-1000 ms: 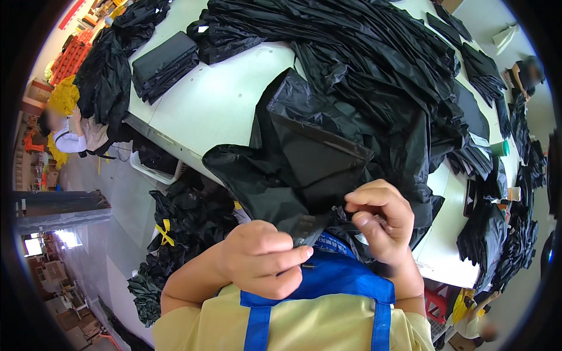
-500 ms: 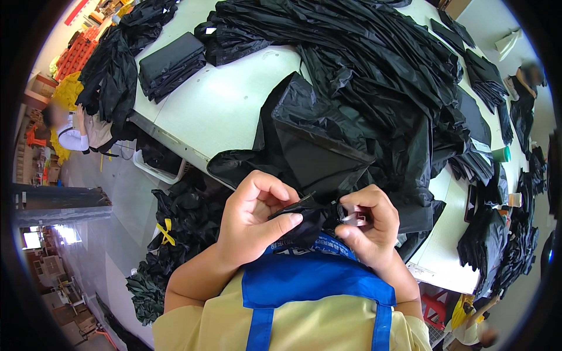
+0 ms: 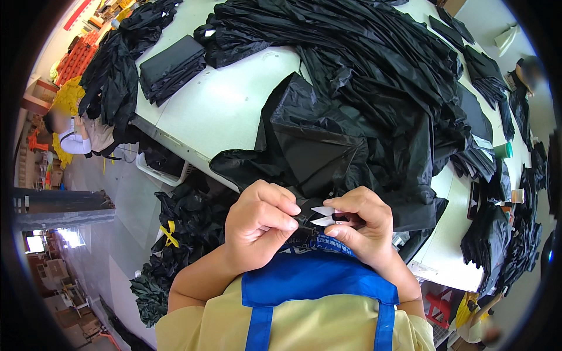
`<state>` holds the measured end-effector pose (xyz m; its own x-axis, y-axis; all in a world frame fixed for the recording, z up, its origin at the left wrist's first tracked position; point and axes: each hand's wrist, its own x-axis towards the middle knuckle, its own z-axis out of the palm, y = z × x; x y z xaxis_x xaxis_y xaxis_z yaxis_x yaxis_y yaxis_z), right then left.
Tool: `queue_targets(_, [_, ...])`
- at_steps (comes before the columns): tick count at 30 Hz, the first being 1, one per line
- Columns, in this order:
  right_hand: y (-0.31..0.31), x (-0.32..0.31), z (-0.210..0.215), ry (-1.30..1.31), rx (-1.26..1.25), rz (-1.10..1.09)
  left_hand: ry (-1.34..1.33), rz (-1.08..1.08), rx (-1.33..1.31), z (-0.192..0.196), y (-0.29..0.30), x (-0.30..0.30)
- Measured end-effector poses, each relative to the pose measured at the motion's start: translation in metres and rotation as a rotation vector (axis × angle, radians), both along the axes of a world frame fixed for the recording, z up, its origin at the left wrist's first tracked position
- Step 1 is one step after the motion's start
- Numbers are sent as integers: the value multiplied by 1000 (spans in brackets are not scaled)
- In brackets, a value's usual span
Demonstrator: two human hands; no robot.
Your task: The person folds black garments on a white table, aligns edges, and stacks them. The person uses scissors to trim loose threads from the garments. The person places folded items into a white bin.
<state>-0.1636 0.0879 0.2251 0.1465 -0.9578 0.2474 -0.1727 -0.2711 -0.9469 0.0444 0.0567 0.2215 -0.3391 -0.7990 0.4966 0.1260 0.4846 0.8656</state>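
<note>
So both hands are right up close to the chest, near edge of the white tabletop (image 3: 234, 111). The left hand (image 3: 257, 225) is curled tight, pinching the near edge of a black garment (image 3: 328, 146) between thumb and fingers. The right hand (image 3: 363, 228) is closed around a small pair of thread snips (image 3: 324, 216), silver blades open and pointing left, tips just beside the left thumb. The garment spreads away from the hands toward the far side, where it runs into a big heap of black fabric (image 3: 380, 52). Far left there's a neat folded black stack (image 3: 172, 67), and down on the floor to the left a pile of black pieces (image 3: 187, 222) with a yellow tie.
</note>
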Motion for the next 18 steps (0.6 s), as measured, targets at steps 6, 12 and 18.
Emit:
queue_targets(6, [1,0,-1,48,-68,-18,4,-9,-60,2,-1,-2])
queue_targets(12, [0,0,-1,10,-80,16,-27,-63,-96,1,-2,-1])
queue_targets(18, [-1,0,1,41,-109,3,-41,-71,-109,2,-1,0])
